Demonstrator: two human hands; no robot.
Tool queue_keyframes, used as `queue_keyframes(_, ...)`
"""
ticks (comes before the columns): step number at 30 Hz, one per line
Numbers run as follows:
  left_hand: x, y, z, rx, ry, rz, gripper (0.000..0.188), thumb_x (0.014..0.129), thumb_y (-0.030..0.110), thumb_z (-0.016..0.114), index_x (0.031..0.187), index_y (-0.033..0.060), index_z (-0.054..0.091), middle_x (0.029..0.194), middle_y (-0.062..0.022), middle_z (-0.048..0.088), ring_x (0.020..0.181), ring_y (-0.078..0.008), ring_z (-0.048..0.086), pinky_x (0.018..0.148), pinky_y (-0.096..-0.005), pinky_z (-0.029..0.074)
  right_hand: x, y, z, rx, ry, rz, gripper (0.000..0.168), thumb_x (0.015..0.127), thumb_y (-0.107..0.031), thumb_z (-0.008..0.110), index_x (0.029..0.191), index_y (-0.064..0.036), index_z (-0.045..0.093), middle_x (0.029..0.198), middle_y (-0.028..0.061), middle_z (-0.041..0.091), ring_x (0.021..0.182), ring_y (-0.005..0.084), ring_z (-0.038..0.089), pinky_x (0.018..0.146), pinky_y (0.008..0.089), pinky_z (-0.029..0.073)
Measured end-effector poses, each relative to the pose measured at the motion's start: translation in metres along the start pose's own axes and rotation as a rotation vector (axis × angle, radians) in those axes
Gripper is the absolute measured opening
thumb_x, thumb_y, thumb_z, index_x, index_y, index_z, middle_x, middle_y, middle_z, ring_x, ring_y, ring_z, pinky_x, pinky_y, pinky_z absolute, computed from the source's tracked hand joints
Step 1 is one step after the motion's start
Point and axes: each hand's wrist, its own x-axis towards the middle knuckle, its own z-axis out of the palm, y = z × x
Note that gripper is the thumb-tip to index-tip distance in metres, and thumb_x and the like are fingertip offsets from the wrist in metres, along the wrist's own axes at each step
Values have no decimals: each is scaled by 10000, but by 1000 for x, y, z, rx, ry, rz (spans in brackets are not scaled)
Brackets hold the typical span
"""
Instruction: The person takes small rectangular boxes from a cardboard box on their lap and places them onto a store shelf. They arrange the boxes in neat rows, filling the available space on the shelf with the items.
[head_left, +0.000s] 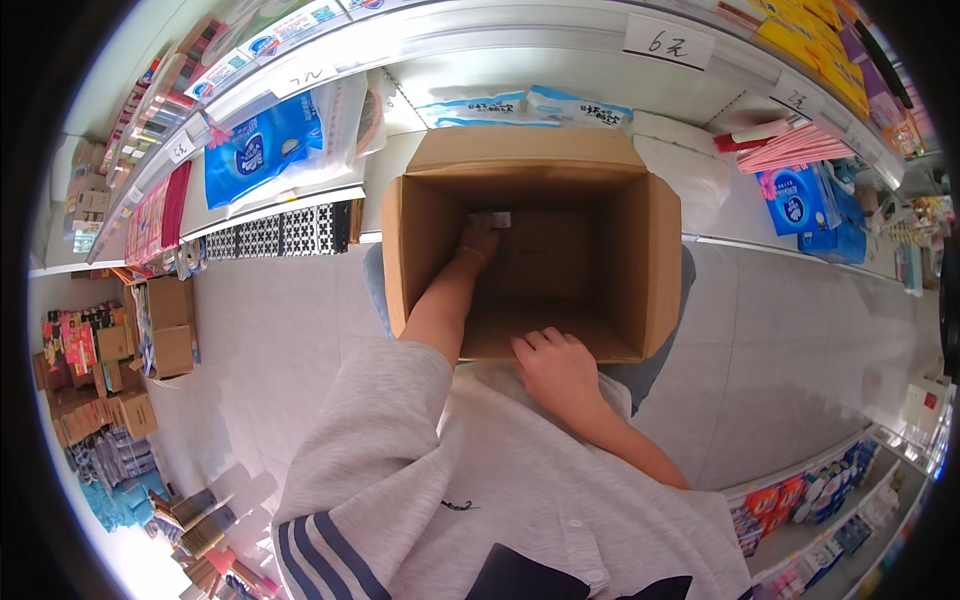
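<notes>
An open cardboard box (660, 270) rests at my lap with its flaps spread, its inside dim. Deep in it, near the left wall, my left hand (481, 238) is at a small pale item (500, 219); the shade hides how the fingers lie on it. My right hand (553, 364) rests over the box's near edge, fingers curled onto the rim. Behind the box, white and blue packets (577, 107) lie on the shelf.
A shelf edge with handwritten price cards (668, 41) runs above the box. Blue packs (266, 146) stand left and a blue tissue pack (795, 199) right. More cartons (171, 326) stand on the floor at far left; a stocked low shelf (817, 517) is at lower right.
</notes>
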Motion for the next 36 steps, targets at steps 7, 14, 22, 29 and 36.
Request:
queue_keyframes(7, 15, -10, 27, 123, 119, 32, 363, 936, 158, 553, 1258, 178, 720, 1576, -231, 380, 1435, -449, 370, 1087, -537, 444, 0, -1, -2, 19, 12, 11, 88, 742, -123, 666, 815, -75, 656, 811, 68, 663, 842, 244, 660, 723, 373, 532)
queue_keyframes(14, 39, 7, -8, -196, -49, 77, 271, 940, 196, 565, 1161, 162, 719, 1392, -221, 562, 1149, -423, 638, 920, -525, 547, 8, 0, -11, 1, -77, -5, 90, 754, -108, 659, 840, -87, 680, 827, 67, 699, 842, 243, 677, 719, 372, 535)
queue_keyframes(22, -10, 88, -210, -4, -129, 547, 362, 841, 128, 678, 1197, 167, 627, 1106, -217, 699, 1083, -387, 679, 876, -516, 553, 36, 13, -36, 3, -204, -2, 161, 873, -251, 716, 867, -93, 685, 850, 47, 723, 856, 252, 701, 707, 392, 551)
queue_keyframes(29, -82, 76, -336, -515, -317, 602, 710, 821, 10, 618, 1494, 191, 479, 1294, -171, 680, 983, -310, 716, 883, -390, 547, 34, 25, -39, 236, -62, -71, 298, 887, -317, 736, 1063, -78, 716, 1002, 80, 731, 985, 270, 682, 857, 420, 549)
queue_keyframes(36, -157, 36, -383, -900, -293, 489, 987, 832, 15, 653, 1658, 129, 124, 1305, -155, 676, 945, -170, 663, 866, -313, 537, 34, 42, -98, 568, 151, 26, 520, 736, -135, 865, 1217, -85, 676, 1241, 111, 674, 1179, 316, 616, 1000, 431, 502)
